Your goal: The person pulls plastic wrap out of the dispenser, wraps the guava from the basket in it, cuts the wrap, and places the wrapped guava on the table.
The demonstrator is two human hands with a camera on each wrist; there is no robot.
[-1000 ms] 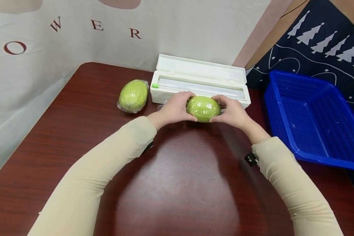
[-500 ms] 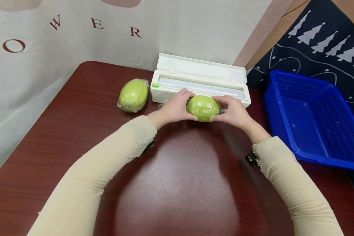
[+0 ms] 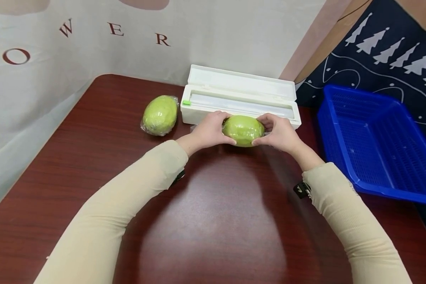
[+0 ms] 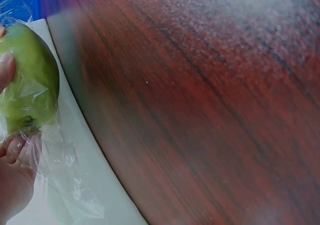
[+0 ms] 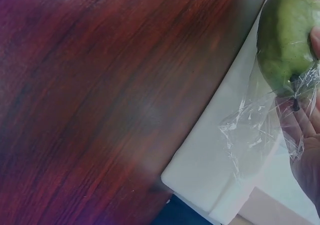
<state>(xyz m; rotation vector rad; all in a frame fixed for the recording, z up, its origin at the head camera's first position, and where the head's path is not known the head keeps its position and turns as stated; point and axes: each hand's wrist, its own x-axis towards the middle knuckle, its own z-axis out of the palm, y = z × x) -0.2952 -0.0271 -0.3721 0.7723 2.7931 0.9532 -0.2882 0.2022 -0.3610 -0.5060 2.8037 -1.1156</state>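
Note:
Both my hands hold a green mango wrapped in clear film, just in front of the white cling film box. My left hand grips its left end, thumb toward me and fingers at the far side. At the other end, my right hand grips it in the same way. Loose cling film trails from the fruit below the left palm in the left wrist view. More crinkled film hangs past the stem end in the right wrist view. A second wrapped mango rests on the table to the left.
The white cling film box stands at the back with its lid raised, a film roll inside and a green slider at its left. A blue plastic basket sits at the right. Under everything is a dark red wooden table.
The held mango has shifted very slightly to the left, and the right hand's fingers have adjusted a little on it. The second mango and the box stay where they were.

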